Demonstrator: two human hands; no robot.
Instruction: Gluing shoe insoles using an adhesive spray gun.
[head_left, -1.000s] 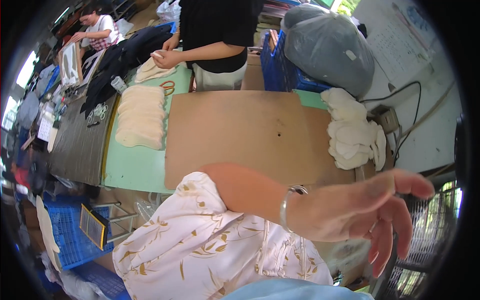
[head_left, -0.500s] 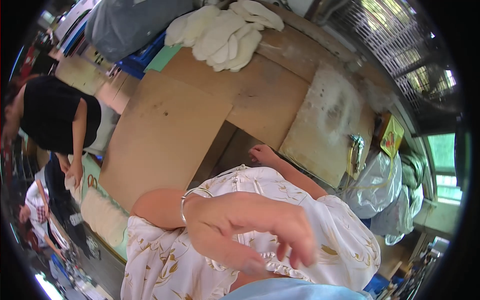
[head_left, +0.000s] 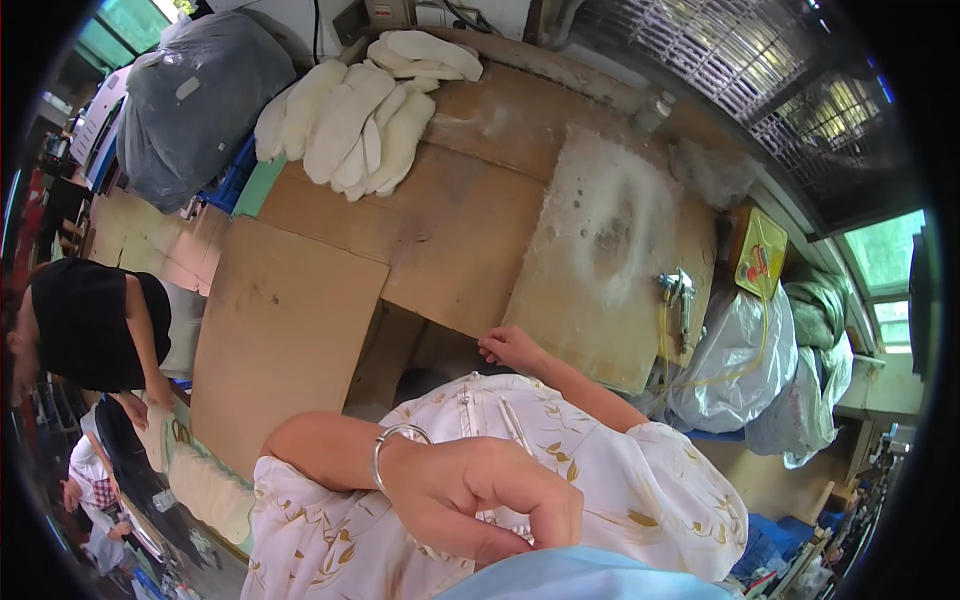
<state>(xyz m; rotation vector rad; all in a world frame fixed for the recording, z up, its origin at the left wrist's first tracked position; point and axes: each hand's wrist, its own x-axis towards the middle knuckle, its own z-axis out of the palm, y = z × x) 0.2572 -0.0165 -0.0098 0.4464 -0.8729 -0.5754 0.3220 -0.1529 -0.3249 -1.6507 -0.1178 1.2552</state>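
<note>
While the left hand [head_left: 475, 500] is held just beside the light-blue cloth [head_left: 590, 575], contact unclear, the right hand [head_left: 512, 348] is held near a brown cardboard sheet [head_left: 470, 245] on the bench [head_left: 262, 187]. Fingers of both are bent inward; whether anything is pinched cannot be told. Cream sole-shaped pieces [head_left: 345, 125] are heaped farther off.

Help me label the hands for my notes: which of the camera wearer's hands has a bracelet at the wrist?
The left hand, nearer the camera: a silver bracelet circles its wrist. The right hand shows a bare wrist.
</note>
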